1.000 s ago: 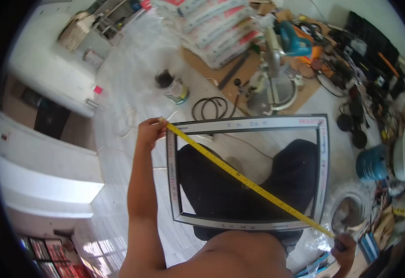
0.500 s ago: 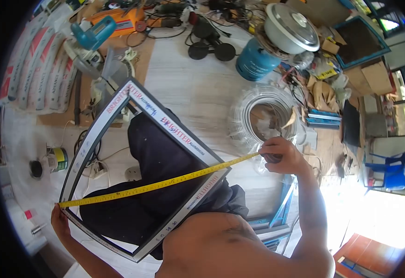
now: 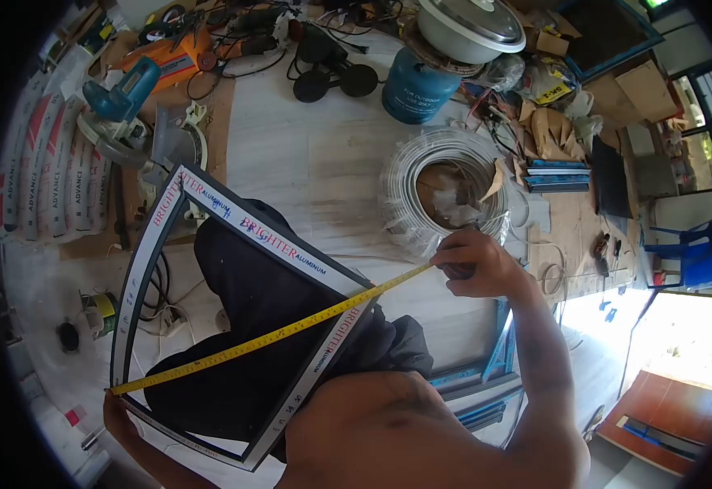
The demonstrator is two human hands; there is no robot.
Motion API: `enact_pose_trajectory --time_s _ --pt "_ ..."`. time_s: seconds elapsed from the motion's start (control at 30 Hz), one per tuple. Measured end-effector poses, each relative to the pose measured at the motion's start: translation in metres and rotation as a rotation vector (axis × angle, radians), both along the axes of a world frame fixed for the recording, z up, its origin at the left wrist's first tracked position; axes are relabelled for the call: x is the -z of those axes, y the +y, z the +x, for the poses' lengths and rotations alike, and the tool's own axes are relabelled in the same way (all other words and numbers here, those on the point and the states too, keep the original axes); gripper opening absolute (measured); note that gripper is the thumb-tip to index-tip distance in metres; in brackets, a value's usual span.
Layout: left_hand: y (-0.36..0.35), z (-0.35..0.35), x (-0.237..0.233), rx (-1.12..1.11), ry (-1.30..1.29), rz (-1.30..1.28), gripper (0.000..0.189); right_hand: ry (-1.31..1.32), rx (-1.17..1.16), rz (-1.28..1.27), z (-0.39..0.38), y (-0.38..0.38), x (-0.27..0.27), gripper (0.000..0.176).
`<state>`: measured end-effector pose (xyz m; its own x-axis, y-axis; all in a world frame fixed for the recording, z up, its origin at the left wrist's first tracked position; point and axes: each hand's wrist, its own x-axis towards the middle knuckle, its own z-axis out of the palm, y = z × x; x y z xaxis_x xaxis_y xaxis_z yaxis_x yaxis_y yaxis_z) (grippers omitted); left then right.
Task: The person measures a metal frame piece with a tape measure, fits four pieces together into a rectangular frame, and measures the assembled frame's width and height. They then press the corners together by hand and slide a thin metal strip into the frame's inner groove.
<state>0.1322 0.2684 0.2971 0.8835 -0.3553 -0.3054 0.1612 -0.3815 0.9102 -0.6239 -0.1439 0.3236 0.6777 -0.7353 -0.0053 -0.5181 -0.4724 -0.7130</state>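
Observation:
A rectangular aluminium frame (image 3: 295, 259), with white "BRIGHTER ALUMINUM" film on its faces, lies tilted over my dark-clothed legs (image 3: 238, 248). The yellow blade of a tape measure (image 3: 278, 330) stretches diagonally across it, from the lower-left corner past the right-hand corner. My left hand (image 3: 118, 414) is closed at the lower-left corner, pinching the blade's end against the frame. Beyond the opposite corner, my right hand (image 3: 482, 261) wraps round the tape's dark case, which is mostly hidden by the fingers. Handwritten marks show on the film.
A coil of pale cable (image 3: 409, 175) in plastic wrap lies beyond my right hand. Behind it stands a blue gas cylinder (image 3: 419, 88) with a lidded pot on top. A teal mitre saw (image 3: 123, 90) and stacked bags (image 3: 54, 163) are at left. Blue metal profiles (image 3: 486, 383) lie at my right.
The view has shifted, so the surroundings sit further left. Both hands keep their hold on the tape, and the blade still spans the frame's corners.

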Motion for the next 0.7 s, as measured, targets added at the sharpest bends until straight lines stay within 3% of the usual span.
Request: enact_pose_trajectory --time_s 0.33,0.43,0.57,0.7 --pt "-0.011 -0.010 -0.012 -0.058 -0.025 0.078 0.030 -0.001 0.014 -0.049 -0.004 0.004 0.001 0.040" --pt "-0.003 -0.002 -0.010 0.026 -0.027 0.094 0.031 -0.007 0.018 -0.058 -0.004 0.005 0.001 0.039" --pt "0.000 0.000 -0.008 0.016 0.057 0.000 0.028 -0.015 -0.010 -0.053 -0.005 0.003 0.001 0.039" --pt "-0.034 -0.056 -0.035 -0.148 -0.245 0.262 0.029 0.027 -0.025 0.039 0.000 -0.002 0.002 0.040"
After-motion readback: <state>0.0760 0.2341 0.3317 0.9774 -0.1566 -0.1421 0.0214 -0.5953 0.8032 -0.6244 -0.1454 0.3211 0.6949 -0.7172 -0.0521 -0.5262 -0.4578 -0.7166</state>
